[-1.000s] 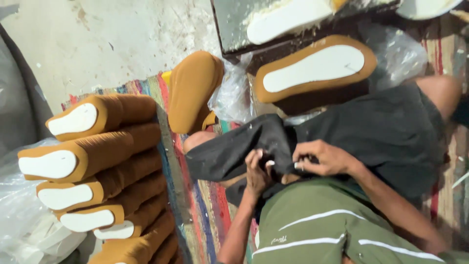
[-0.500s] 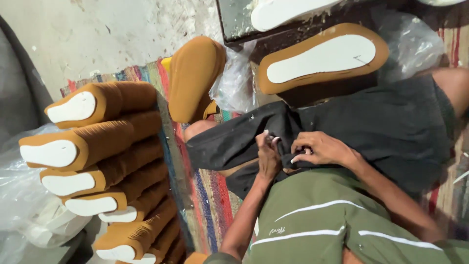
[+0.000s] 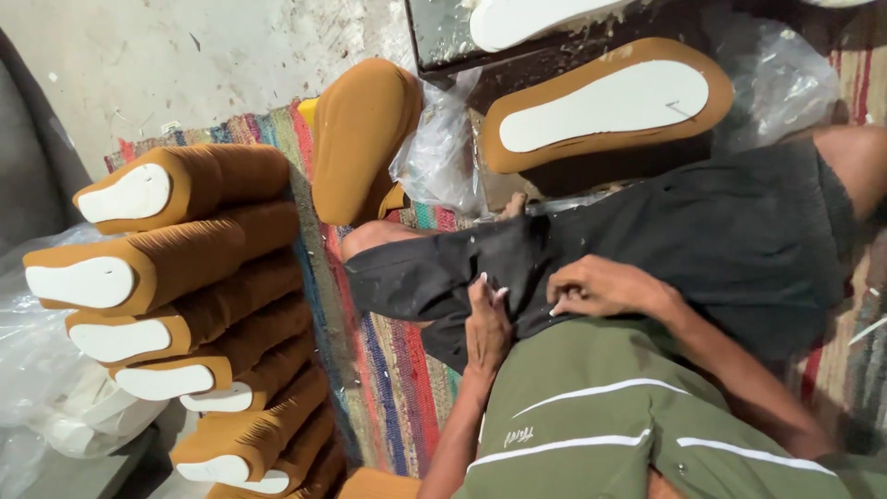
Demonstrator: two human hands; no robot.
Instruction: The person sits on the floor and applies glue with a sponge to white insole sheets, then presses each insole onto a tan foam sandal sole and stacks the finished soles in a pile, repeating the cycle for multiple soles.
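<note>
Both my hands rest low on my lap against the black shorts [image 3: 702,231]. My left hand [image 3: 486,325] lies flat on the dark cloth with fingers pointing up and holds nothing I can make out. My right hand [image 3: 596,288] is curled, its fingers pinching the edge of the shorts beside my green shirt [image 3: 591,416]. A brown shoe sole stack with a white insole [image 3: 610,106] sits just beyond my knee. Another brown stack [image 3: 362,139] leans upright by my leg.
Several stacks of brown soles with white ends [image 3: 176,305] pile at the left on a striped rug [image 3: 388,388]. Clear plastic bags [image 3: 443,148] lie near the dark workbench [image 3: 517,46]. A pale concrete floor [image 3: 185,65] is behind.
The view has drifted so the sole stacks sit higher. My hands stay together on the black shorts, the left now flatter, the right still curled.
</note>
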